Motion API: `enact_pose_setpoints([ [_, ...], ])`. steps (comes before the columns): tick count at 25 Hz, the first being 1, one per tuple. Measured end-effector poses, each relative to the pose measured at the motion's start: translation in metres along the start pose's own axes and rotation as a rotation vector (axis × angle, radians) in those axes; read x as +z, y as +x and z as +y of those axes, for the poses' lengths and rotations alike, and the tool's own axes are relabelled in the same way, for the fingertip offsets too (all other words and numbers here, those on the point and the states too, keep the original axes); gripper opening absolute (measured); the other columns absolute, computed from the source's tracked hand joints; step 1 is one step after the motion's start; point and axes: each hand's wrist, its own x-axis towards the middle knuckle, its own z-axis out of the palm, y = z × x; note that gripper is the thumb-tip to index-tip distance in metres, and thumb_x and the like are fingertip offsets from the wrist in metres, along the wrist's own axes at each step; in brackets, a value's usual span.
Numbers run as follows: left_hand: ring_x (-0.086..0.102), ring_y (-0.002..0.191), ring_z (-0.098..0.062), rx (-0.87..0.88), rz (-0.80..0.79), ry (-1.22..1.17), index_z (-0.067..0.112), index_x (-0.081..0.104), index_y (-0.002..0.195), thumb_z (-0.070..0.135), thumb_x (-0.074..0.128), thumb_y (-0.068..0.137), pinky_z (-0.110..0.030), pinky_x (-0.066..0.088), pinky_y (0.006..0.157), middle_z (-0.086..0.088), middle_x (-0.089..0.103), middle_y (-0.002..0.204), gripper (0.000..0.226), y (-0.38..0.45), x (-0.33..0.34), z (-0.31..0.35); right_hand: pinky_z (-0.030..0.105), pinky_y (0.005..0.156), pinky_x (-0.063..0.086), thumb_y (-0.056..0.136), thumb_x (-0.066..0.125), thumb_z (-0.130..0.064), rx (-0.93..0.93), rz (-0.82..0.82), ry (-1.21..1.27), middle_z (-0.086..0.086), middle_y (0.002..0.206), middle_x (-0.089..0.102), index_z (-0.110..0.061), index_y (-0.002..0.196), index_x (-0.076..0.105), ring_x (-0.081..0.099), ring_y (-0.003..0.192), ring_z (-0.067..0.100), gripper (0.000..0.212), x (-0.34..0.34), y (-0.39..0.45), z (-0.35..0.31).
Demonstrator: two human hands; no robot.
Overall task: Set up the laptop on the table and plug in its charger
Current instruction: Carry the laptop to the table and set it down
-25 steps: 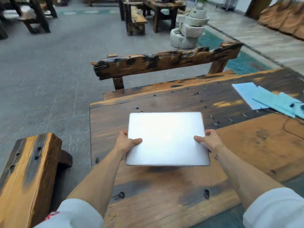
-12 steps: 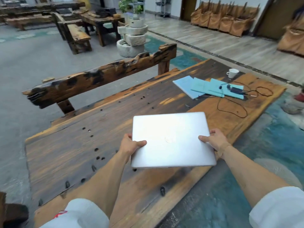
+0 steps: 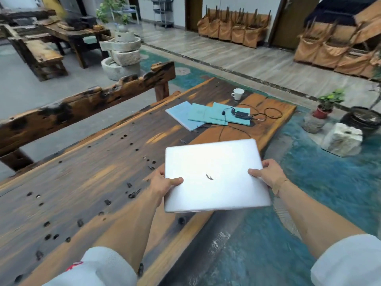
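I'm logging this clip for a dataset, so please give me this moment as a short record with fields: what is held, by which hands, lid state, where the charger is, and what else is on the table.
held: laptop, above the table's near edge
left hand: grips the laptop's left edge, thumb on the lid
right hand: grips the right edge, thumb on the lid
lid: closed
charger: lying on the blue folders, cord looped over the table, not plugged into the laptop
also on table: white cup

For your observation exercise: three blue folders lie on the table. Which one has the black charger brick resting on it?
The rightmost folder, nearest the cup. The charger lies on it; the other two carry no brick.
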Motion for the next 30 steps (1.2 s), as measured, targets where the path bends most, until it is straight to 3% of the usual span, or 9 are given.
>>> enact_pose_setpoints([
  [5, 0.064, 0.094, -0.021, -0.054, -0.082, 0.048, 0.016, 0.050, 0.119, 0.021, 0.091, 0.060, -0.037, 0.051, 0.070, -0.002, 0.066, 0.110, 0.072, 0.033, 0.053, 0.014, 0.034, 0.067, 0.041, 0.075, 0.080, -0.017, 0.041, 0.060, -0.011, 0.005, 0.093, 0.057, -0.013, 0.100, 0.046, 0.055, 0.086, 0.027, 0.042, -0.035, 0.038, 0.012],
  [9, 0.063, 0.097, -0.022, -0.059, -0.135, 0.057, 0.016, 0.049, 0.121, 0.019, 0.089, 0.064, -0.039, 0.052, 0.071, -0.003, 0.065, 0.114, 0.070, 0.070, 0.085, 0.023, 0.036, 0.070, 0.044, 0.075, 0.080, -0.019, 0.082, 0.078, -0.020, 0.001, 0.088, 0.055, -0.016, 0.098, 0.045, 0.055, 0.085, 0.028, 0.042, -0.045, 0.076, 0.015],
  [13, 0.063, 0.097, -0.023, -0.087, -0.122, 0.052, 0.014, 0.049, 0.118, 0.019, 0.090, 0.062, -0.038, 0.050, 0.070, -0.004, 0.065, 0.113, 0.070, 0.115, 0.103, 0.031, 0.034, 0.063, 0.041, 0.076, 0.079, -0.018, 0.100, 0.080, -0.017, 0.000, 0.086, 0.055, -0.017, 0.097, 0.044, 0.055, 0.079, 0.024, 0.041, -0.040, 0.123, 0.004],
  [17, 0.064, 0.095, -0.022, -0.157, -0.106, -0.010, 0.019, 0.050, 0.114, 0.018, 0.090, 0.061, -0.038, 0.051, 0.068, -0.002, 0.066, 0.110, 0.066, 0.158, 0.108, 0.038, 0.034, 0.064, 0.041, 0.077, 0.079, -0.017, 0.103, 0.035, -0.075, 0.004, 0.093, 0.056, -0.015, 0.102, 0.044, 0.055, 0.082, 0.025, 0.043, -0.022, 0.177, -0.023],
  [20, 0.061, 0.083, -0.013, -0.191, -0.054, -0.039, 0.025, 0.047, 0.102, 0.019, 0.090, 0.063, -0.028, 0.044, 0.056, 0.007, 0.062, 0.098, 0.059, 0.186, 0.102, 0.042, 0.037, 0.071, 0.044, 0.077, 0.079, -0.018, 0.105, -0.029, -0.118, 0.008, 0.102, 0.055, -0.015, 0.109, 0.043, 0.055, 0.088, 0.028, 0.048, 0.004, 0.217, -0.046],
  [23, 0.060, 0.082, -0.013, -0.220, 0.033, -0.043, 0.017, 0.044, 0.110, 0.021, 0.091, 0.061, -0.029, 0.043, 0.055, 0.004, 0.060, 0.099, 0.069, 0.209, 0.087, 0.040, 0.038, 0.076, 0.046, 0.077, 0.079, -0.016, 0.115, -0.075, -0.152, 0.008, 0.105, 0.054, -0.015, 0.110, 0.042, 0.055, 0.088, 0.028, 0.049, 0.037, 0.251, -0.069],
  [30, 0.062, 0.084, -0.015, -0.303, 0.239, -0.113, 0.013, 0.045, 0.111, 0.021, 0.092, 0.059, -0.031, 0.046, 0.058, 0.001, 0.062, 0.100, 0.071, 0.219, 0.040, 0.017, 0.032, 0.064, 0.042, 0.076, 0.078, -0.014, 0.045, -0.263, -0.281, 0.008, 0.103, 0.055, -0.014, 0.111, 0.043, 0.052, 0.073, 0.016, 0.050, 0.119, 0.296, -0.109],
])
